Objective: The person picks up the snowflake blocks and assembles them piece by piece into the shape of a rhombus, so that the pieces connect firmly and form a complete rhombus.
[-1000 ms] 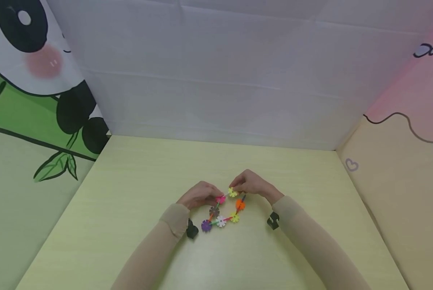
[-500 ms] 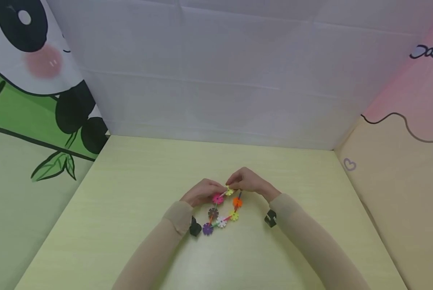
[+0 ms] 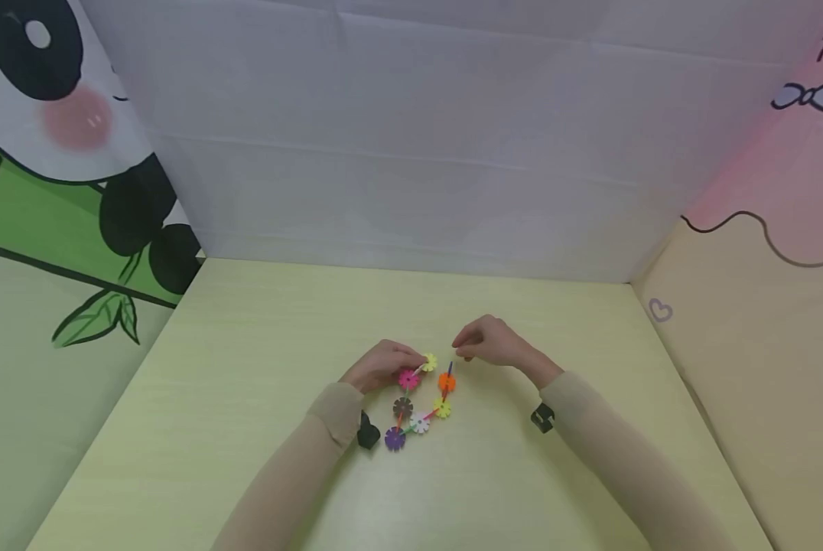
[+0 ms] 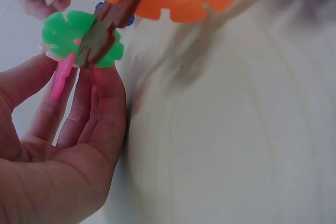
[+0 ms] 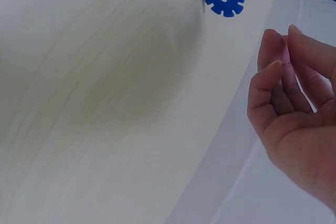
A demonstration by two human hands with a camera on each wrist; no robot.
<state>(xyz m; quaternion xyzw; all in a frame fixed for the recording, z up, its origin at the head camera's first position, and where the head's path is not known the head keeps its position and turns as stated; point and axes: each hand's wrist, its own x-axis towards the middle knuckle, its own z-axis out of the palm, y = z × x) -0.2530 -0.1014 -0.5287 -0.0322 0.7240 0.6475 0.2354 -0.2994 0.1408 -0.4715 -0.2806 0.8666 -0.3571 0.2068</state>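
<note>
My left hand (image 3: 384,363) pinches a chain of slotted plastic snowflake discs near its yellow end disc (image 3: 430,362) and pink disc (image 3: 408,379). The chain curves through a brown disc (image 3: 402,407), a purple disc (image 3: 395,438), a white disc (image 3: 421,423) and an orange disc (image 3: 447,382) to a blue disc (image 5: 215,4) at the other end. A gap separates the two ends. In the left wrist view, a green disc (image 4: 65,32) sits just above the left fingertips. My right hand (image 3: 496,342) is apart from the chain, fingers loosely bent with nothing between them.
The pale wooden table (image 3: 281,321) extends around both hands. A white cloth wall (image 3: 411,153) rises at its back edge. Printed side panels stand at left and right, a panda drawing on the left one (image 3: 129,207). A black wrist camera (image 3: 542,418) hangs under the right sleeve.
The right hand let go of the yellow end disc and moved away to the right. The left hand still holds the chain, which has shifted slightly left and opened between its ends.
</note>
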